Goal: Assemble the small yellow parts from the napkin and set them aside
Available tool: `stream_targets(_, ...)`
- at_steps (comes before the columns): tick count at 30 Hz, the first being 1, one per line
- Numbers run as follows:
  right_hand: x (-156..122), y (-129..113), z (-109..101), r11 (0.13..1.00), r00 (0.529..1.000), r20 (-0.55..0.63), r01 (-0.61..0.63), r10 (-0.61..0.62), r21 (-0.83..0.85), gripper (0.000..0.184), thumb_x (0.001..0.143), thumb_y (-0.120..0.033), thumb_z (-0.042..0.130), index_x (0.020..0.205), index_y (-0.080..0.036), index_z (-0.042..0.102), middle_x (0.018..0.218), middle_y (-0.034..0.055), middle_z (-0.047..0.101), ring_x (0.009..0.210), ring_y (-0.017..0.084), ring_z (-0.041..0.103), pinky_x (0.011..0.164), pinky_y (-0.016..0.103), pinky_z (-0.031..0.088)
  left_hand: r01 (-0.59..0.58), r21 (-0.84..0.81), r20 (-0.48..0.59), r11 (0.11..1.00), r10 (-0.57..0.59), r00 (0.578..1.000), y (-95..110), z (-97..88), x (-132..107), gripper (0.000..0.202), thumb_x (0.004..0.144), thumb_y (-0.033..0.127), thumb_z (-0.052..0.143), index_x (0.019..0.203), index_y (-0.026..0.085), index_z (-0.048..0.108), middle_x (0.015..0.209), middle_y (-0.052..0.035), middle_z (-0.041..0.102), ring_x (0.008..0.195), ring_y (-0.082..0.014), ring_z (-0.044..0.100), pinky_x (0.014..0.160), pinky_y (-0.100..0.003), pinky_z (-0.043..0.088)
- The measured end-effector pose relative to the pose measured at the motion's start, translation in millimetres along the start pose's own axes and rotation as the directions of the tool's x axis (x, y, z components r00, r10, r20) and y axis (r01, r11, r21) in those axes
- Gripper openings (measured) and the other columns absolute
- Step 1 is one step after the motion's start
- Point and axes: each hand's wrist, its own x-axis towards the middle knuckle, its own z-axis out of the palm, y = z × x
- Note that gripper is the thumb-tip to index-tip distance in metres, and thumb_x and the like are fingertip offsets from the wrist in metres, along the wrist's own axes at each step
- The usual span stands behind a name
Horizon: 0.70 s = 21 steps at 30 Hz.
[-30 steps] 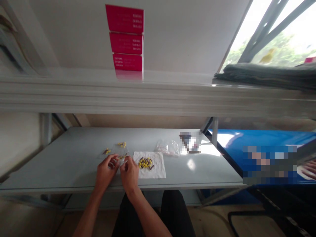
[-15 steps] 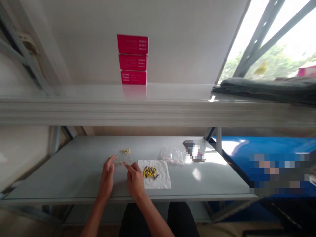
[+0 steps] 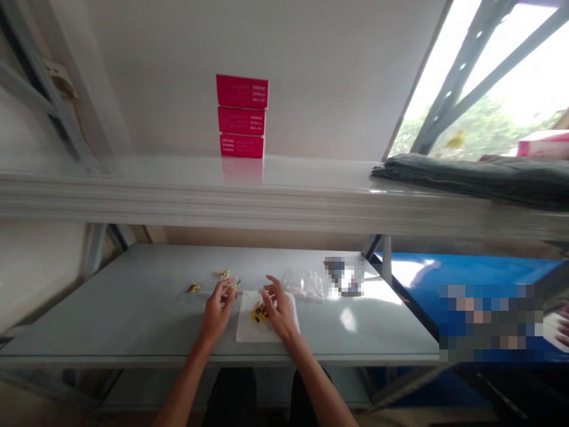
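The right hand (image 3: 280,312) has moved over the napkin (image 3: 245,327), fingers parted above the yellow capsules (image 3: 259,314). The left hand (image 3: 217,312) pinches narrowly beside the clear bag (image 3: 205,295); what it holds is unclear.

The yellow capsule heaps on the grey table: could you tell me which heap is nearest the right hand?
The largest heap, on the white paper napkin, by the right hand; smaller heaps lie left, by the left hand.

A stockroom-like workroom, grey steel shelving (image 3: 186,198), stacked magenta cartons (image 3: 242,116), bright window (image 3: 480,77)
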Motion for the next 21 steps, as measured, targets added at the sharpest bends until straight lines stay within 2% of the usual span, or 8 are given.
stream_targets(2,0.8,5.3,-0.5,0.998,0.999,-0.043,0.003,-0.005,-0.058,0.033,0.095,-0.027,0.053,0.126,-0.022,0.060,0.091,0.0020,0.070,0.073,0.014,0.063,0.066,0.023,0.047,-0.038,0.037,0.003,0.999,0.038,0.999,-0.1,7.7,1.4,0.040,0.093,0.045,0.053,0.124,0.019,0.054,0.095,-0.0091,0.075,0.089,-0.0233,0.072,0.076,-0.034,0.056)
stream_targets(5,3.3,10.4,0.8,0.991,0.997,-0.064,0.034,-0.042,-0.132,0.023,0.089,-0.019,0.057,0.106,-0.021,0.071,0.085,0.0015,0.072,0.074,0.016,0.062,0.073,0.026,0.046,-0.058,0.029,-0.006,0.998,0.059,0.998,-0.3,14.4,3.7,0.042,0.093,0.043,0.055,0.127,0.020,0.051,0.097,-0.0088,0.073,0.085,-0.0217,0.071,0.073,-0.033,0.056)
stream_targets(11,1.0,11.7,-0.5,0.986,0.996,-0.089,-0.014,-0.001,-0.164,0.018,0.083,-0.010,0.058,0.084,-0.021,0.072,0.084,0.0018,0.075,0.080,0.018,0.061,0.078,0.028,0.043,-0.017,-0.218,-0.052,0.976,0.006,0.999,3.0,17.8,8.5,0.044,0.088,0.045,0.065,0.122,0.020,0.054,0.103,-0.0093,0.071,0.080,-0.0188,0.070,0.065,-0.028,0.056)
stream_targets(17,0.5,11.7,-0.3,0.996,0.990,-0.134,-0.054,0.045,-0.066,0.013,0.086,-0.018,0.057,0.081,-0.020,0.069,0.082,0.0013,0.071,0.076,0.017,0.059,0.071,0.026,0.042,0.018,-0.412,-0.084,0.911,-0.058,0.995,11.3,17.5,7.7,0.045,0.086,0.045,0.069,0.121,0.020,0.056,0.116,-0.0120,0.069,0.095,-0.0218,0.071,0.074,-0.031,0.058)
stream_targets(21,1.9,11.1,-0.3,0.998,0.981,-0.187,-0.048,0.052,0.029,0.017,0.091,-0.026,0.055,0.081,-0.019,0.067,0.080,0.0015,0.067,0.070,0.015,0.055,0.065,0.024,0.041,0.032,-0.358,-0.026,0.933,-0.044,0.999,4.7,17.2,3.8,0.045,0.087,0.045,0.066,0.123,0.020,0.055,0.121,-0.0138,0.069,0.103,-0.0253,0.070,0.078,-0.036,0.059)
